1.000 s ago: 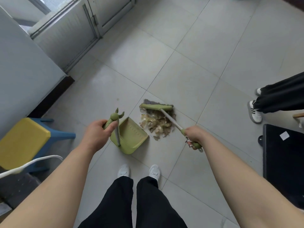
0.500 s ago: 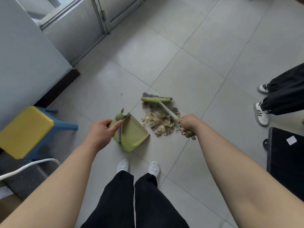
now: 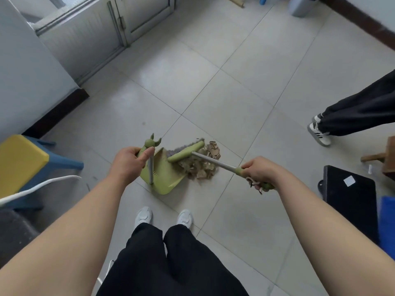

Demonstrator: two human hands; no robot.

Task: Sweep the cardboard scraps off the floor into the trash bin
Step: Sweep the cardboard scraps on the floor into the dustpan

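Note:
A pile of brown cardboard scraps (image 3: 202,165) lies on the grey tiled floor just ahead of my feet. My left hand (image 3: 130,162) grips the upright handle of a green dustpan (image 3: 163,178), whose pan rests on the floor with its mouth against the left side of the pile. My right hand (image 3: 259,173) grips the metal handle of a green broom (image 3: 186,151). The broom head lies across the far side of the pile, its left end over the dustpan's mouth. A grey trash bin (image 3: 300,5) stands far off at the top right.
A yellow-topped blue stool (image 3: 23,161) and a white cable (image 3: 40,186) are at my left. Another person's legs and shoes (image 3: 320,133) stand at the right. A black flat object (image 3: 350,197) lies at right, a wooden piece (image 3: 382,157) beyond it. Metal cabinet doors (image 3: 102,35) line the far left wall.
The broom head has swung left, and its left end now reaches over the dustpan's mouth. The scraps are bunched tighter against the pan. The view has tilted up, showing the far bin.

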